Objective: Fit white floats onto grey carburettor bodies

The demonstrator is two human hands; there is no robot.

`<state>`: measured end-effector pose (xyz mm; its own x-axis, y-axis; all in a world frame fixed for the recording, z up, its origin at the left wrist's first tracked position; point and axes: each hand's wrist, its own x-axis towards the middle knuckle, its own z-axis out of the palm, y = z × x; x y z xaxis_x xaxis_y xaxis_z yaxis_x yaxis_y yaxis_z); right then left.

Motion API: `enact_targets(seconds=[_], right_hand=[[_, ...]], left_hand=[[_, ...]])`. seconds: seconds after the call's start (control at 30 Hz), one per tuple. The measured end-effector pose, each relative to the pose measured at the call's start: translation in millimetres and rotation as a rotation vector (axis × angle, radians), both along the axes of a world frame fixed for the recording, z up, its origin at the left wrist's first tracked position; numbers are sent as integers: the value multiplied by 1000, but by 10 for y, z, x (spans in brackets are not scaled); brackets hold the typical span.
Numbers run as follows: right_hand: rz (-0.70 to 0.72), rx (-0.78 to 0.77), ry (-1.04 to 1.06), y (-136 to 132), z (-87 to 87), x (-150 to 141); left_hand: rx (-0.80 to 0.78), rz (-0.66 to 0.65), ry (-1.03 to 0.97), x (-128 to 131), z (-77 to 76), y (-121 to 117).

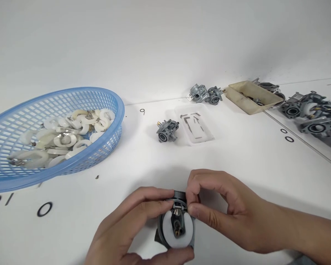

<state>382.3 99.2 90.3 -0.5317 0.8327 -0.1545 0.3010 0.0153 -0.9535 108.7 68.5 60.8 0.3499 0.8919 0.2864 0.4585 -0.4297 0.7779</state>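
My left hand (pixel 132 224) grips a grey metal carburetor (pixel 180 194) from the left, fingers at its top edge and thumb along its bottom. The carburetor's open bowl side faces up. Inside it sits a white C-shaped plastic float (pixel 179 241) around a brass jet (pixel 177 232), with a metal hinge piece at the top. At the upper right of the carburetor, beside the hinge, my right hand (pixel 228 206) has thumb and index finger closed in a pinch. Whatever lies between those fingertips is hidden.
A blue basket (pixel 120 110) with many white floats stands at left. Beyond my hands are another carburetor (pixel 167 130) and a clear tray (pixel 209 138) holding small metal pins. Farther back are two carburetors (pixel 200 93), a beige bin (pixel 246 103) and a carburetor pile (pixel 317 114).
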Motion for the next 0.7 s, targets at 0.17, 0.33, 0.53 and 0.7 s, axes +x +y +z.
enact_targets(seconds=[0.17,0.33,0.53,0.7], right_hand=[[-43,-56,36,11,-29,-15],[-74,-216,131,33,-101,-17],[-71,-359,218,67,-121,-34],[-58,-391,241,94,-115,-31]], left_hand=[[-23,68,-90,38,-45,-25],[-47,67,-139,39,-76,-26],[-58,53,-110,58,-72,-7],[-70,36,-122,72,-85,-19]])
